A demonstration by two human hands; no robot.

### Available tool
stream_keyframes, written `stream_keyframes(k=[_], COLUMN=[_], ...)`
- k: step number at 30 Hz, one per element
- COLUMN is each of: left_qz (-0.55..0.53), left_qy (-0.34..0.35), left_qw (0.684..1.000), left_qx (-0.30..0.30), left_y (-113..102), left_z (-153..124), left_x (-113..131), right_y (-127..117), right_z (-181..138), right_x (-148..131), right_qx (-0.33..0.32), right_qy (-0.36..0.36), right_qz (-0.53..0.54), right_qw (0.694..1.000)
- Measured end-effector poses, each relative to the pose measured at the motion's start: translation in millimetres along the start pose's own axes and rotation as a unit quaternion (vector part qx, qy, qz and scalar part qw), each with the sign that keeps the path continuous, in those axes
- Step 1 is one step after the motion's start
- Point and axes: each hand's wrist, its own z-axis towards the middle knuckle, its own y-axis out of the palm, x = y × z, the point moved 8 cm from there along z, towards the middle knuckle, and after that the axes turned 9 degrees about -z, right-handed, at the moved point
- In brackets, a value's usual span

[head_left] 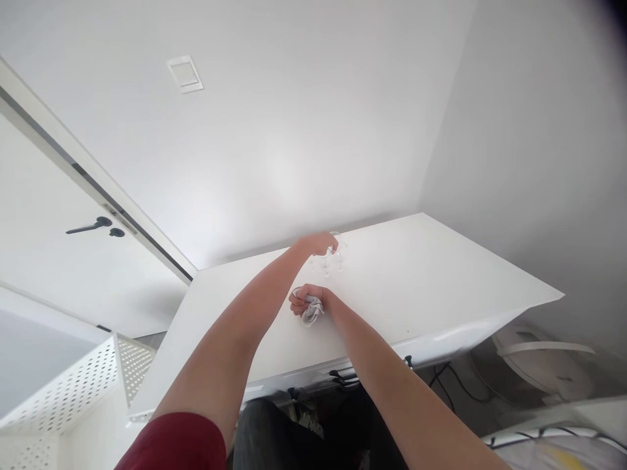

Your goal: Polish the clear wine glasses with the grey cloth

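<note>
At the back of the white tabletop [392, 274], my left hand [318, 243] is closed with its fingers on a clear, see-through object [341, 251]. The object has rounded edges and several small knob-like parts low down; its exact kind is hard to make out, and my hand hides part of it. Nearer to me, my right hand [306, 297] is wrapped round a crumpled light grey cloth [312, 311]. Part of the cloth hangs below the fingers, just over or on the tabletop. The two hands are apart.
A white wall with a light switch [185, 74] rises behind the table. On the left are a door with a black handle [89, 226] and a white perforated panel [73, 391]. Black cables [450, 378] and a white rounded item [543, 359] lie below the right side.
</note>
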Motion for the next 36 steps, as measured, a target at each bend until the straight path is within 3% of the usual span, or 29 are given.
stream_keyframes(k=[6,14,20,29,36], left_qz=[-0.015,-0.039,-0.042,-0.066,-0.101], left_qy=[0.001,-0.091,-0.172,-0.295,-0.308], left_qw=[1.0,0.994,0.984,0.953,0.945], left_qx=[0.027,0.039,0.033,0.021,0.039], left_y=[-3,-5,0,3,7], left_z=[-37,-103,-162,-240,-251], left_x=[-39,-111,-158,-187,-202], right_y=[-9,-5,9,19,14], right_z=[1,-1,-1,-3,-5], right_x=[4,2,-6,-12,-8], right_qx=[-0.002,0.029,-0.006,-0.011,-0.007], right_qy=[-0.01,-0.019,-0.038,-0.041,-0.037], right_qz=[-0.005,-0.026,-0.017,-0.025,-0.027], right_qw=[1.0,0.999,0.999,0.999,0.999])
